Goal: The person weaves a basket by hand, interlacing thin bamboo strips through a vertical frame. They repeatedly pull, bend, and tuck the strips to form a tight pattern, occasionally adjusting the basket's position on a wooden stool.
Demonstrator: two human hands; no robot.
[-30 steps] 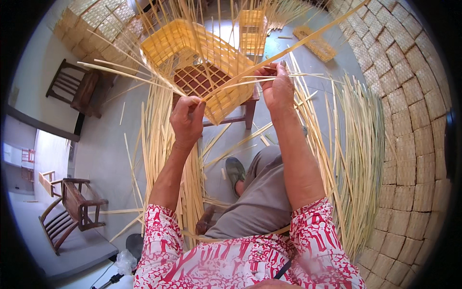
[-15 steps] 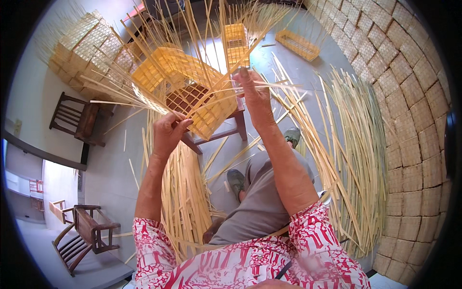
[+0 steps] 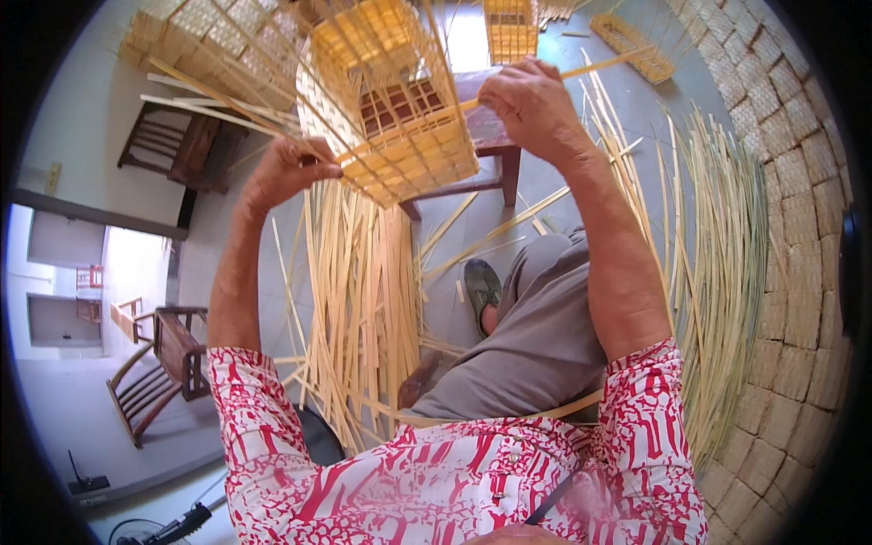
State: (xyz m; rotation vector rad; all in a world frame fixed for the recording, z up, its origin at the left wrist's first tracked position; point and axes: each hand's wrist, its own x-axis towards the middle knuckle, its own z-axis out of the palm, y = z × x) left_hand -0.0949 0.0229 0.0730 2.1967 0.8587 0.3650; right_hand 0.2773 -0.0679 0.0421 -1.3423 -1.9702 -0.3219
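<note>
A half-woven yellow bamboo basket (image 3: 414, 171) with upright strip ends stands tilted in front of me on a low wooden stool (image 3: 510, 176). My left hand (image 3: 292, 171) is at its near left corner, thumb and fingers pinched on bamboo strips whose loose ends fan out to the left. At the basket's right side, my right hand (image 3: 534, 102) is closed on a flat bamboo strip (image 3: 595, 65). That strip runs along the basket's near wall and sticks out past my fist to the right. The exact grip of the left fingertips is partly hidden.
Loose bamboo strips (image 3: 359, 309) lie in a heap below the basket, and a longer pile (image 3: 718, 236) lies to the right. Stacked woven panels (image 3: 804, 173) line the right side. Finished-looking yellow baskets (image 3: 511, 32) stand beyond. Wooden chairs (image 3: 177, 350) are at left.
My right hand has moved right and turned palm-down, drawing the strip straighter along the near wall. My left hand stays at the corner. The view has shifted, and the basket sits higher in it.
</note>
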